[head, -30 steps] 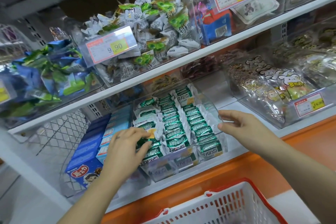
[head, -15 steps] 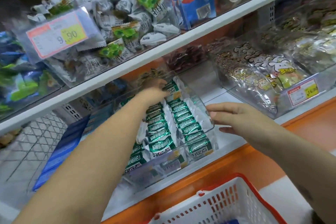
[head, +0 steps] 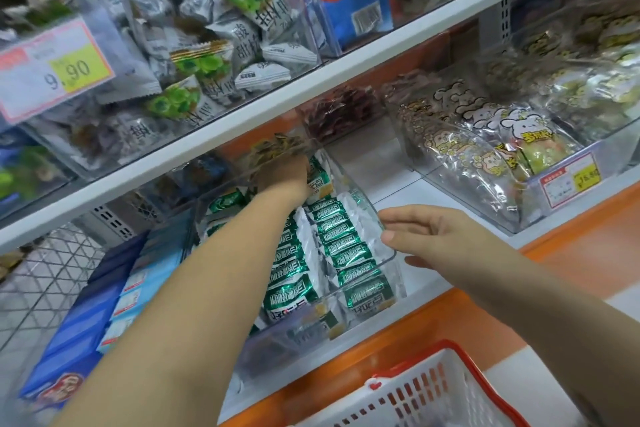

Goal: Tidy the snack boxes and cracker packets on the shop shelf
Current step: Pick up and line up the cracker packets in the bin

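Two hands are in play at this shelf. Nearest, at the bottom edge, sits a white basket (head: 415,395) with a red rim, just below the orange shelf edge (head: 398,333).

Up from there, the right hand (head: 433,236) comes in from the right, fingers (head: 398,217) loosely extended and a little spread, holding nothing. Their tips are right at the right-hand wall of the clear bin (head: 298,336), and the thumb looks to be touching its rim.

That bin stands on the lower shelf (head: 408,198) and is packed with green cracker packets (head: 349,253), standing on edge in rows from front to back. Just beside it on the left lie the blue snack boxes (head: 86,319), stacked flat with their ends towards us.

The left forearm lies right along the bin, over the left rows. The left hand (head: 284,177) is at the very back among the rearmost packets, with its fingers buried out of sight, so I can't call that grip.

Further right on this shelf, apart from the green packets, another clear bin holds rabbit-print bags (head: 519,135).

Up top, the upper shelf (head: 311,87) carries grey and green sweet packets (head: 214,45) heaped in a clear bin, with a price label (head: 52,69) reading 9.90 on its front.
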`<state>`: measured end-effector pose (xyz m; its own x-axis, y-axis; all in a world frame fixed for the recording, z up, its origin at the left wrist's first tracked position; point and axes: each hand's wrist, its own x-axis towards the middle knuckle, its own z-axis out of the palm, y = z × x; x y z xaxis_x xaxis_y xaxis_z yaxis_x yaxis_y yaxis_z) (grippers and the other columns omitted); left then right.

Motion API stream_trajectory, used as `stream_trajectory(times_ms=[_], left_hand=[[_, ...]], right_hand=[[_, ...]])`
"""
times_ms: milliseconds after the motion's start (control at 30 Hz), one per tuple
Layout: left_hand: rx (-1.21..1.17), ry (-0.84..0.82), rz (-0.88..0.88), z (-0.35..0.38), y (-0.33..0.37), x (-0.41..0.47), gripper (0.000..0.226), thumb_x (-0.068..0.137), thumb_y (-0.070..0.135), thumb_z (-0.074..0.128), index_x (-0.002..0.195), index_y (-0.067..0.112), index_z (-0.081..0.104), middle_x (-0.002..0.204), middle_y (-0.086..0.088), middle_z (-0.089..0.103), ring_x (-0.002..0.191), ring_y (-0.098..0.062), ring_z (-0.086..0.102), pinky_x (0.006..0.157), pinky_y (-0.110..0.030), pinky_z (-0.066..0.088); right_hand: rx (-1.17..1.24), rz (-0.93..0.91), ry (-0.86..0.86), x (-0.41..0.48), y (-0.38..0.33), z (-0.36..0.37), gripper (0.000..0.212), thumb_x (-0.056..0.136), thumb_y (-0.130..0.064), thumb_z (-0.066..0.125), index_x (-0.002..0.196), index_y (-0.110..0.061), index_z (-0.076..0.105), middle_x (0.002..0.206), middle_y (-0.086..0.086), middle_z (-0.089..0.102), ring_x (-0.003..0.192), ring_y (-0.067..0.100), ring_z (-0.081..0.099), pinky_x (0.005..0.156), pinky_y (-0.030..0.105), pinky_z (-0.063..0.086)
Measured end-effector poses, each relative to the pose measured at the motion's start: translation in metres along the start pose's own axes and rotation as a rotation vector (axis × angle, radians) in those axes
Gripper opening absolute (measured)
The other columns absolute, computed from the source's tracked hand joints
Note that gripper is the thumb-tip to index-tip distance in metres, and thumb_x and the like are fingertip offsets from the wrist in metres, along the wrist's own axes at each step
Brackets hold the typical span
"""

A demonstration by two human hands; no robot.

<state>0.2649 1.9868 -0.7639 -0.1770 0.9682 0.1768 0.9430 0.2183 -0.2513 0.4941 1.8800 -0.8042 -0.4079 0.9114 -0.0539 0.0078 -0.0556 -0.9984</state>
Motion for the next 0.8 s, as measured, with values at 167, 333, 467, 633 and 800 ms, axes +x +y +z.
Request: stream_trajectory(times_ms=[167,333,467,633,800], left_hand=[[-0.022,-0.002,0.01,-0.006,0.0,-0.005,0.04,0.088,0.021,0.063,0.126,0.024,0.053,0.118,-0.001,0.06,0.096,-0.023,0.06,0.08,-0.034,0.051],[-0.259,0.097,0.046,-0.041,-0.006,-0.041,0.049,0.089,0.022,0.06,0.136,0.024,0.045,0.14,-0.004,0.039,0.106,-0.024,0.057,0.086,-0.036,0.051],[-0.438,0.24,0.244,-0.053,-0.007,-0.106,0.04,0.088,0.018,0.06,0.127,0.025,0.055,0.114,0.003,0.052,0.083,-0.012,0.055,0.076,-0.025,0.045],[-0.532,0.356,0.462,-0.052,-0.01,-0.162,0.034,0.081,0.015,0.068,0.113,0.024,0.063,0.111,0.014,0.053,0.108,-0.005,0.047,0.108,-0.045,0.034],[-0.618,0.405,0.492,-0.058,-0.016,-0.19,0.031,0.082,0.027,0.059,0.112,0.024,0.063,0.103,0.019,0.056,0.099,0.006,0.046,0.102,-0.054,0.039]], right_hand=[[-0.008,-0.002,-0.012,-0.001,-0.003,0.0,0.024,0.083,-0.025,0.069,0.103,-0.036,0.062,0.111,-0.014,0.066,0.101,0.001,0.06,0.096,0.031,0.045],[-0.039,-0.068,0.033,-0.005,-0.009,-0.002,0.03,0.083,-0.026,0.068,0.112,-0.032,0.061,0.112,-0.016,0.064,0.1,-0.003,0.058,0.093,0.026,0.046],[-0.238,-0.319,0.186,-0.016,-0.02,0.003,0.035,0.088,-0.024,0.064,0.116,-0.041,0.053,0.109,-0.026,0.055,0.101,-0.01,0.053,0.083,0.013,0.043],[-0.319,-0.519,0.18,-0.031,-0.031,0.012,0.026,0.085,-0.017,0.066,0.1,-0.038,0.062,0.104,-0.021,0.062,0.089,-0.001,0.059,0.079,0.012,0.048],[-0.274,-0.517,0.144,-0.048,-0.034,0.016,0.012,0.082,-0.016,0.068,0.078,-0.027,0.067,0.08,-0.012,0.072,0.075,0.004,0.066,0.077,0.031,0.052]])
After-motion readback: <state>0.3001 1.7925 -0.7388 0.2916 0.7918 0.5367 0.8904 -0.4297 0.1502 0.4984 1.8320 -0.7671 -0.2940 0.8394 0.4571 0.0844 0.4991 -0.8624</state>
